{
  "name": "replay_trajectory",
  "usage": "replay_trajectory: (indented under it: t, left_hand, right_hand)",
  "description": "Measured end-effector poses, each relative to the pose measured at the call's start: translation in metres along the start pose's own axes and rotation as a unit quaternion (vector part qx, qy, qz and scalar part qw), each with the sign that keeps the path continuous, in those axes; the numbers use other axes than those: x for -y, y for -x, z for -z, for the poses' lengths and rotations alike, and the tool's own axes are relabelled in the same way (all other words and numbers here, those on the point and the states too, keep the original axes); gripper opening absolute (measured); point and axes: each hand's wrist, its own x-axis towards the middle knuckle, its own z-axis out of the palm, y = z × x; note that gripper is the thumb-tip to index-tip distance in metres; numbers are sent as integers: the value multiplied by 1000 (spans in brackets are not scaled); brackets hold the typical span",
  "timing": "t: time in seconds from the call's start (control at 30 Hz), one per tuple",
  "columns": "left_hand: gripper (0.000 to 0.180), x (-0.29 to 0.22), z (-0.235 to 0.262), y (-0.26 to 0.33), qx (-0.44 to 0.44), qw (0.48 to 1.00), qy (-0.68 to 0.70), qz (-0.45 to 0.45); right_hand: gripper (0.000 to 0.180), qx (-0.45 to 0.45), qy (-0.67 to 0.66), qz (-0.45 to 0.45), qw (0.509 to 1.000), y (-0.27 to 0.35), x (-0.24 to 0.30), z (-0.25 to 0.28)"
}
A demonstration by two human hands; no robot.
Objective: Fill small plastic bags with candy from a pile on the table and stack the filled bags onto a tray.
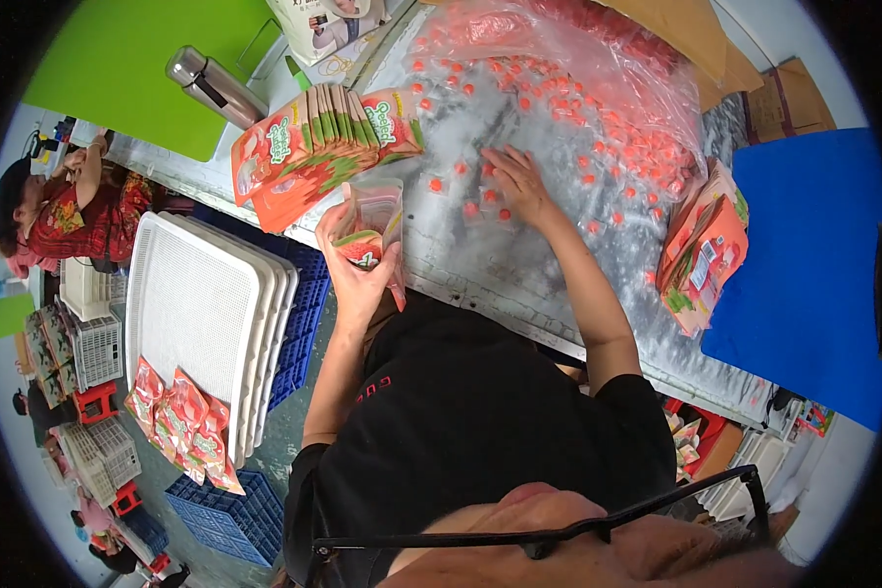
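Note:
Near the table's edge, my left hand (361,284) grips a red and white pouch (377,208), its mouth spread apart at the top. My right hand (519,186) reaches over the grey table with its fingers stretched out, close to a few small red candies (472,209) in clear wrappers. I cannot tell whether the fingertips touch one. More wrapped candies lie scattered toward the far side, leading to a heap under a clear plastic bag (647,103). Just beyond my left hand sits a fanned row of flat red and green pouches (309,137).
A steel thermos (216,86) stands by a green board (127,69). On the right are more pouches (706,250) and a blue board (804,255). Stacked white trays (196,284) carry plump pouches (181,416) at my left, above a blue crate (230,514). Another person (78,216) sits farther left.

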Motion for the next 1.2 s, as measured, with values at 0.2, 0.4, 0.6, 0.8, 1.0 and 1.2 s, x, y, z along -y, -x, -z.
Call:
replay_trajectory:
  t: [0.2,0.4,0.6,0.8,1.0,1.2]
  left_hand:
    - [79,-3,-2,1,-3,1000,4,0]
    - [79,-2,-3,2,-1,1000,4,2]
    - [79,-7,-4,1,0,1000,3,-7]
    - [79,-5,-4,1,6,1000,-17,-19]
    - [78,-6,-7,-1,16,1000,-14,-8]
    - [77,-5,-6,2,7,1000,14,4]
  right_hand:
    - [42,-34,37,-16,999,16,-23,5]
    - [42,-55,43,-9,998,20,-4,9]
    - [53,-46,76,43,995,25,14,2]
    - [58,-56,102,69,991,32,31,-3]
    - [49,38,146,105,983,-3,47,6]
    - [46,67,-80,50,993,0,-10,10]
